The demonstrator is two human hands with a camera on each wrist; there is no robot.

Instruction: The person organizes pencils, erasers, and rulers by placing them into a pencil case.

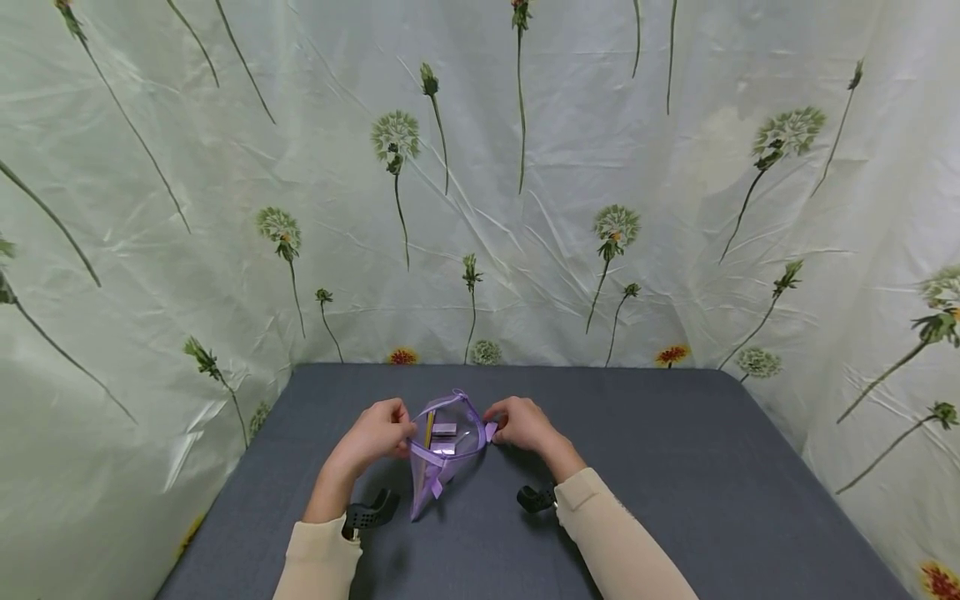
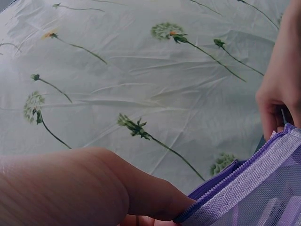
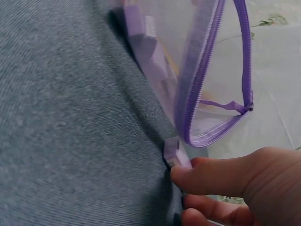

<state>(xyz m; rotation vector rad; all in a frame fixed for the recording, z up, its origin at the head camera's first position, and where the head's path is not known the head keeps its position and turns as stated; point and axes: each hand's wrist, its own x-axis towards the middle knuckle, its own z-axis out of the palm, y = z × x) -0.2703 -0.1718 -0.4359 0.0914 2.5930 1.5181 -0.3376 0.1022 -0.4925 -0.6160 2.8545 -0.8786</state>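
A purple mesh zip pouch (image 1: 427,492) stands on the table with its zipped mouth spread open. Inside are a yellow pencil (image 1: 430,431) and lilac blocks (image 1: 444,430), seen through the mesh. My left hand (image 1: 381,429) pinches the pouch's left rim between thumb and fingers; in the left wrist view the thumb lies along the purple zipper (image 2: 235,174). At the opposite end, my right hand (image 1: 521,423) pinches a small lilac block-like piece (image 3: 174,149) just outside the rim, low by the tabletop. The fingertips behind that piece are partly hidden.
The dark grey table (image 1: 637,467) reaches back to a pale curtain (image 1: 540,233) printed with dandelions, which also hangs along both sides. A black wrist strap (image 1: 371,510) is on the left wrist, another black strap (image 1: 536,499) on the right.
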